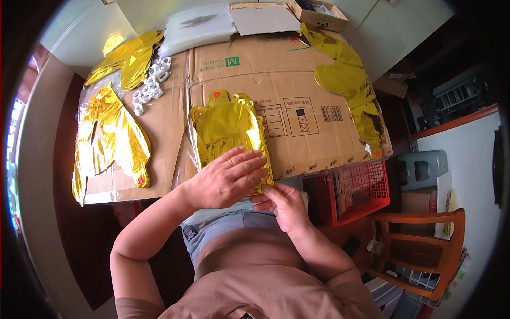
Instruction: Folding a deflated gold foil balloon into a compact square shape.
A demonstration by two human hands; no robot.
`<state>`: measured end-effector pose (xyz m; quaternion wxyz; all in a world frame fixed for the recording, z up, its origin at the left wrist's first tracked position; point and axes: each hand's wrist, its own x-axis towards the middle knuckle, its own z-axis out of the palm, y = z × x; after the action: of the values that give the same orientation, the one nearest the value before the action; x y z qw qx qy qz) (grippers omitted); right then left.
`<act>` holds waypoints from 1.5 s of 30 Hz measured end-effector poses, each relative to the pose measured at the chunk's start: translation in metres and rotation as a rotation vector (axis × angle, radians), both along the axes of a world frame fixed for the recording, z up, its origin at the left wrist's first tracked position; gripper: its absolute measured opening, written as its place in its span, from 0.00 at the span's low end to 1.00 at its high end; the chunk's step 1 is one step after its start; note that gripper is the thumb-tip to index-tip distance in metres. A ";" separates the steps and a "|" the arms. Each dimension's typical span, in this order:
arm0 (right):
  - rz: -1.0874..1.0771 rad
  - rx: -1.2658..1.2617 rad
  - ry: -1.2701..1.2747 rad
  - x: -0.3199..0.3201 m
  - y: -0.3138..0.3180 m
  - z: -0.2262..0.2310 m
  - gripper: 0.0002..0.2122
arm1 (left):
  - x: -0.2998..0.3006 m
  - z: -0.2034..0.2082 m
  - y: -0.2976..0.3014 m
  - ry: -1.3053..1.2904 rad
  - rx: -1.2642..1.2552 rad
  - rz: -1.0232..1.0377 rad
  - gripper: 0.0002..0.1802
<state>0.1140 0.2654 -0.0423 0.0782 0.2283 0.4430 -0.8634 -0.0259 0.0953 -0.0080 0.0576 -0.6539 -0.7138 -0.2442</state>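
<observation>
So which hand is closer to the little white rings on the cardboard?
Left. The left hand lies flat on the gold foil stack, below and right of the white rings. The right hand is lower, at the stack's near corner.

Bare cardboard [297, 90] betw. foil balloons [228, 127]

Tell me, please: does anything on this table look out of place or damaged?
Nothing looks damaged. The gold foil stack under the left hand overhangs the flattened cardboard at its near edge, where the right hand pinches it.
</observation>
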 end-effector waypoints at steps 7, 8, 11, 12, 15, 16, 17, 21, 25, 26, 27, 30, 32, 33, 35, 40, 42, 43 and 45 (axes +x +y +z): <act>-0.017 0.060 0.046 -0.003 0.004 -0.007 0.10 | -0.009 -0.006 0.010 -0.071 -0.041 -0.090 0.27; -0.017 0.068 0.040 -0.004 0.004 -0.006 0.10 | -0.011 -0.006 0.011 -0.074 -0.073 -0.082 0.27; 0.017 0.109 0.005 -0.005 0.007 -0.004 0.10 | -0.017 -0.003 0.012 -0.064 -0.195 -0.056 0.31; 0.034 0.124 -0.011 -0.004 0.008 -0.003 0.10 | -0.019 -0.002 0.012 -0.058 -0.240 -0.047 0.32; 0.027 0.166 0.001 -0.004 0.008 -0.003 0.10 | -0.027 -0.004 0.013 -0.002 -0.290 0.015 0.35; 0.028 0.168 0.002 -0.004 0.008 -0.002 0.10 | -0.029 -0.003 0.013 0.004 -0.298 0.042 0.35; 0.030 0.171 0.002 -0.004 0.008 -0.002 0.10 | -0.030 -0.002 0.013 0.010 -0.306 0.069 0.36; 0.041 0.190 -0.005 -0.006 0.009 0.003 0.10 | -0.033 -0.003 0.009 0.026 -0.294 0.174 0.38; 0.044 0.177 0.010 -0.006 0.010 0.001 0.10 | -0.023 -0.004 0.000 0.042 -0.221 0.278 0.41; 0.033 0.179 0.008 -0.005 0.009 0.001 0.10 | -0.017 -0.003 -0.002 0.046 -0.192 0.292 0.41; 0.028 0.181 0.007 -0.006 0.008 0.001 0.10 | -0.006 0.004 -0.003 -0.001 -0.134 0.250 0.42; -0.011 0.170 0.020 -0.004 0.007 -0.006 0.10 | 0.018 -0.009 0.001 -0.024 -0.094 0.110 0.40; 0.004 0.184 0.032 -0.004 0.008 -0.004 0.09 | 0.021 -0.016 0.001 -0.060 -0.137 0.149 0.39; 0.007 0.189 0.033 -0.003 0.009 -0.004 0.09 | 0.019 -0.017 0.000 -0.069 -0.134 0.179 0.39; 0.020 0.208 0.021 -0.003 0.009 -0.003 0.09 | 0.015 -0.017 -0.004 -0.029 -0.156 0.195 0.38; 0.029 0.215 0.016 -0.003 0.011 -0.002 0.09 | -0.001 -0.017 -0.013 -0.043 -0.166 0.190 0.41; 0.029 0.221 0.012 -0.003 0.011 -0.004 0.09 | -0.012 -0.018 -0.015 -0.034 -0.153 0.204 0.39; 0.023 0.225 0.014 -0.004 0.011 -0.004 0.10 | -0.018 -0.020 -0.016 -0.022 -0.145 0.218 0.39; 0.019 0.232 0.014 -0.003 0.011 -0.003 0.10 | -0.031 -0.020 -0.019 -0.002 -0.151 0.251 0.38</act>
<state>0.1106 0.2765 -0.0458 0.0564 0.2254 0.5425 -0.8073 -0.0567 0.0764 -0.0281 0.0376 -0.5617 -0.8063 -0.1816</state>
